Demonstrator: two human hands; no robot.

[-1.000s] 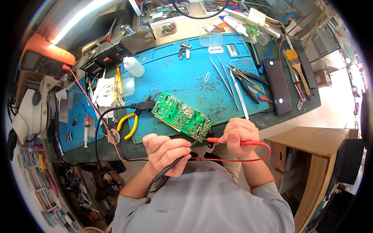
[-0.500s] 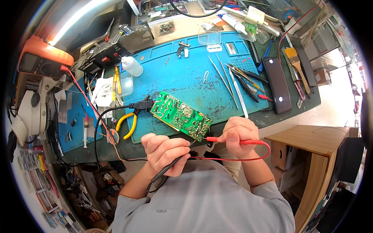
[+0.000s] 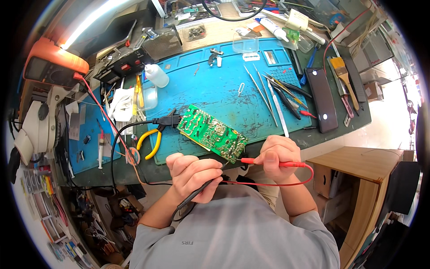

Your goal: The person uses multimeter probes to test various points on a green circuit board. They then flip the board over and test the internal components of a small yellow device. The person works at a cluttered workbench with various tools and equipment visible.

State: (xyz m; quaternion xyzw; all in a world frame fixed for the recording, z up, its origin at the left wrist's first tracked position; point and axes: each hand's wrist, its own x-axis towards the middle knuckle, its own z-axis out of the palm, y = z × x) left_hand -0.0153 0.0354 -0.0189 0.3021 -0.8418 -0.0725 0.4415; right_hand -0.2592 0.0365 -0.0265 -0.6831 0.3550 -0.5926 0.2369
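Note:
A green circuit board [image 3: 212, 133] lies tilted at the near edge of the blue mat, its soldered side up. A black power plug [image 3: 169, 120] is attached at its left end. My left hand [image 3: 195, 175] is closed around a black test probe [image 3: 195, 193], whose tip points at the board's near right corner. In my right hand [image 3: 278, 158] is a red test probe [image 3: 247, 160], its tip at that same corner; I cannot tell whether either tip touches. An orange multimeter [image 3: 56, 62] stands at the far left, with a red lead running from it.
Yellow-handled pliers [image 3: 154, 143] lie left of the board. A white squeeze bottle [image 3: 156, 75] stands on the blue mat [image 3: 197, 83]. Tweezers [image 3: 261, 92], a black phone [image 3: 321, 99] and a brush [image 3: 342, 74] lie to the right. A wooden cabinet [image 3: 354, 161] is at lower right.
The whole view has shifted slightly, so everything appears a little farther right and lower. Both hands keep their hold on the probes near the board's corner.

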